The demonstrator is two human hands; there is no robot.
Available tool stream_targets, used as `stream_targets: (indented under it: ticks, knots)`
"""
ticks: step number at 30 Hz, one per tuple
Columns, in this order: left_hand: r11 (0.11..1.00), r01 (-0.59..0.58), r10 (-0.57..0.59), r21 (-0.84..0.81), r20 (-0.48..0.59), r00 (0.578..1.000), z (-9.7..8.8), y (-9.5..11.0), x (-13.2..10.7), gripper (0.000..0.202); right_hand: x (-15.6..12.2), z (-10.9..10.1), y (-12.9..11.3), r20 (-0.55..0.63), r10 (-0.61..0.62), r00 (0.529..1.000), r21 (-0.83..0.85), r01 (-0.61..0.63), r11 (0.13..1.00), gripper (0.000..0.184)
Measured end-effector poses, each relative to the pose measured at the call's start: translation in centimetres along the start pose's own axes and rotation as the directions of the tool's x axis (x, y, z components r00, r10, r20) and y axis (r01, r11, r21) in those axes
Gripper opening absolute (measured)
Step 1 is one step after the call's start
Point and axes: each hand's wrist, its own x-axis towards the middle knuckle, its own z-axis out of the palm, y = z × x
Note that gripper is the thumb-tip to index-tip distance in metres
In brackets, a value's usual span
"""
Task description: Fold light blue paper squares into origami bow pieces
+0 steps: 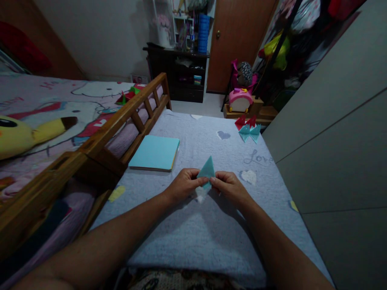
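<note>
A small teal paper piece (207, 169), folded to a triangle with its tip pointing away from me, is pinched from both sides just above the pale blue mattress cover (193, 233). My left hand (183, 185) grips its left lower corner with thumb and fingers. My right hand (229, 186) grips its right lower corner the same way. A flat stack of teal square paper (155, 152) lies on the cover ahead and to the left of my hands.
Several folded paper shapes, red (245, 121) and teal (250, 132), lie at the far right of the cover. A wooden bed rail (121, 121) borders the left side, a grey wardrobe (332, 141) the right. A dark dresser (178, 74) and a door (236, 40) stand beyond.
</note>
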Motion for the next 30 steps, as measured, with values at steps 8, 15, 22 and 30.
stream_targets:
  ticks: [8, 15, 22, 30]
  knots:
    - [0.994, 0.016, -0.02, 0.105, 0.043, 0.999, -0.1, 0.5, 0.0, 0.036, 0.1, 0.1, -0.2, -0.067, -0.033, 0.997, 0.059, 0.037, 0.998, 0.036]
    - [0.947, -0.007, -0.045, 0.321, 0.153, 0.987, -0.2, 0.6, -0.2, 0.024, 0.3, -0.4, 0.1, -0.191, -0.042, 0.981, 0.015, 0.046, 0.999, 0.029]
    - [0.925, 0.013, -0.084, 0.38, 0.172, 0.981, -0.2, 1.0, -0.3, 0.025, 0.4, -1.2, -0.3, -0.342, -0.111, 0.933, 0.07, 0.143, 0.987, 0.023]
    - [0.953, 0.02, -0.058, 0.302, 0.118, 0.991, -0.3, 0.2, -0.2, 0.035, 0.6, 0.0, 0.9, -0.068, -0.016, 0.998, 0.169, 0.027, 0.985, 0.031]
